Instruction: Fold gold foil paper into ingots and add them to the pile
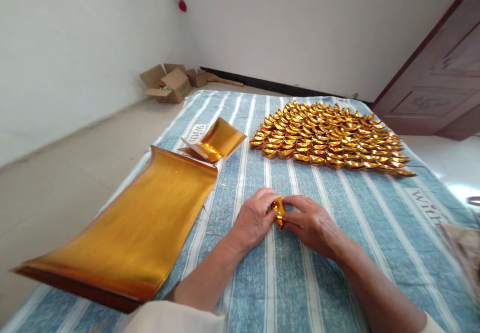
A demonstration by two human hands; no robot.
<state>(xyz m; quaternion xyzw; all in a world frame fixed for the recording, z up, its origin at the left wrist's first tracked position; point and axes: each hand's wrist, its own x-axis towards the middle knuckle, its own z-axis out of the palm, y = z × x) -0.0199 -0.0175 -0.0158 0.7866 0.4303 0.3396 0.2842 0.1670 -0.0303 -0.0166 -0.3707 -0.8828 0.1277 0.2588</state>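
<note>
Left of your grip: foil stack (123,233), curled sheets (215,143) | your left hand (253,220) and right hand (313,225) pinch folded foil (278,211) between fingertips, over the bed (337,273) | beyond-right: ingots (330,138).

Most of the small gold piece (278,212) is buried under my fingertips, so I can't tell how far its folds go. My left hand (252,221) and right hand (312,225) hide the bed cover beneath them. The near end of the gold foil stack (123,233) blocks the bed's edge (45,309). The printing on the cover (427,208) is partly cut off, as is the door (438,83) at the right. What lies inside the cardboard boxes (168,83) is too small to tell.
</note>
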